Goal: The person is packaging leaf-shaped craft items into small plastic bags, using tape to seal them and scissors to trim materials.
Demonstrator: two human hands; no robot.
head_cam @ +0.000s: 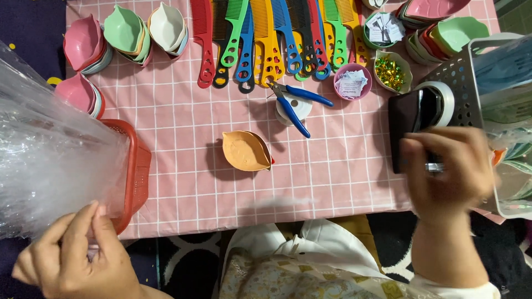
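The left hand [75, 257] sits at the near left edge of the desk [183, 182], its grip narrow: thumb and fingertips pinch the lower edge of a sheet of clear plastic [50, 160]. The plastic billows up and to the left, and covers part of a red basket [133, 171] that stands just beside the hand.

The right hand [451, 169] is blurred, at the right side of the desk. Its fingers curl loosely around the lower end of a black tape dispenser [410, 119], whose white roll [440, 102] lies against a grey basket [471, 83]. How firmly the grip closes I cannot tell, because of the blur.

Between the hands, well apart from both, an orange leaf-shaped dish [245, 150] lies alone on the pink checked cloth. Beyond it blue pliers [293, 102] rest across a small white spool [293, 109]. A row of coloured combs [277, 39] lines the far edge, with stacks of dishes [124, 33] to the left.
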